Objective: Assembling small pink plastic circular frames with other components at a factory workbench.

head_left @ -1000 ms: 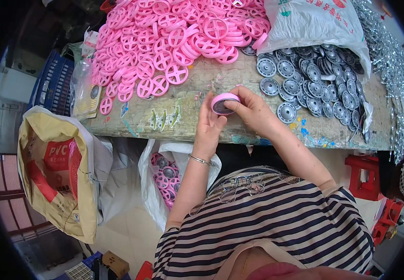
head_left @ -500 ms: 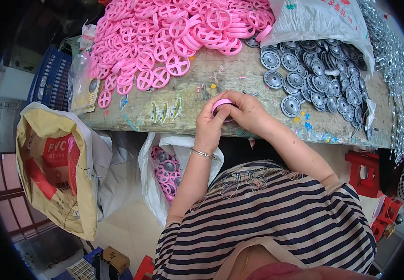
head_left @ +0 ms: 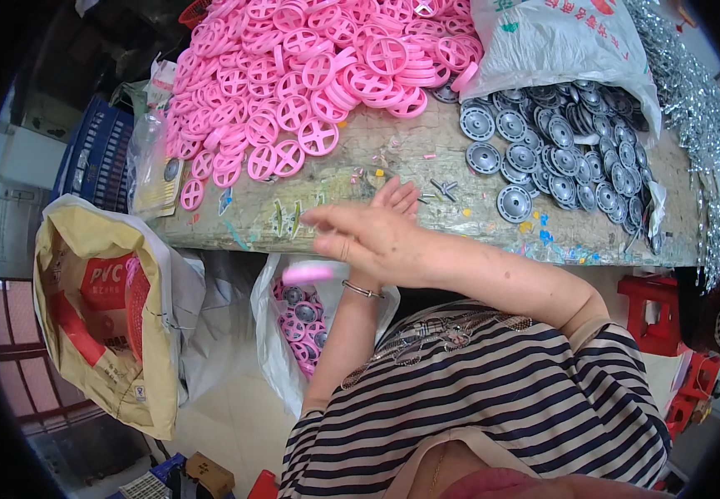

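My right hand [head_left: 377,237] reaches across to the left, fingers apart and empty. Just below its fingertips a pink wheel [head_left: 308,273], smeared by motion, is in the air over the mouth of a white plastic bag [head_left: 273,303]. Inside that bag lie several pink wheels with grey discs [head_left: 303,312] fitted in them. Partly hidden behind my right wrist, my left hand [head_left: 396,198] shows its stretched fingers above the table edge, with nothing visible in them. A few small metal pins [head_left: 443,190] lie on the table beside those fingers.
A large heap of pink wheel rings [head_left: 293,91] covers the table's far left. Loose grey discs [head_left: 559,154] spill from a white sack [head_left: 564,50] at right. Silver tinsel [head_left: 692,125] hangs beyond. An open tan sack [head_left: 110,316] stands left; a red stool [head_left: 651,312] is at right.
Both hands held a pink wheel together over the table edge. They have parted; my right hand has swung left and let go of the wheel above the white bag.
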`<state>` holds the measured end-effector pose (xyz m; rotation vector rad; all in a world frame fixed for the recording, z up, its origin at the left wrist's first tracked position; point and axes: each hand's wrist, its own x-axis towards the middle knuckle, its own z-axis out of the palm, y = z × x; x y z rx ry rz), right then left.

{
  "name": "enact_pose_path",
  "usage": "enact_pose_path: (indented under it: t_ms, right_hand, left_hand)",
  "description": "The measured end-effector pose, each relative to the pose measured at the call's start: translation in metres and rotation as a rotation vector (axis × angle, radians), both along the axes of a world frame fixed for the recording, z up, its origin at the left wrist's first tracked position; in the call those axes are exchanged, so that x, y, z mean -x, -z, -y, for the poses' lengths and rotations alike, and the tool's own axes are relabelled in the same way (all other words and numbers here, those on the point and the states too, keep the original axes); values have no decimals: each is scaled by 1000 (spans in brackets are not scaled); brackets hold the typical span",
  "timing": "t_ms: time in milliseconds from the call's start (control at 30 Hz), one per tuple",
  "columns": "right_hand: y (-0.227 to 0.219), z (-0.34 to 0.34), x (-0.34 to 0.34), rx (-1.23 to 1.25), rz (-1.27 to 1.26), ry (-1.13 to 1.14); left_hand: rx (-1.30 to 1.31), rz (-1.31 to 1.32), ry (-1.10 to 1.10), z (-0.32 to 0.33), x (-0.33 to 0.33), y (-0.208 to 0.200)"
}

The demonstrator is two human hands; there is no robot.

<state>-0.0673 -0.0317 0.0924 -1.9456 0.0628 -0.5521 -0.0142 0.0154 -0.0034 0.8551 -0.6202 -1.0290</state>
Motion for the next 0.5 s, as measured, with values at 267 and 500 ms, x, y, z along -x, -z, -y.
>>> enact_pose_path:
  t_ms: [267, 500]
  right_hand:
    - [32, 152, -42, 645, 43, 652]
    - [40, 170, -72, 866, -229, 614]
  left_hand:
    - [-39, 103, -36, 11, 8, -11]
    - [-62, 39, -18, 8, 8, -11]
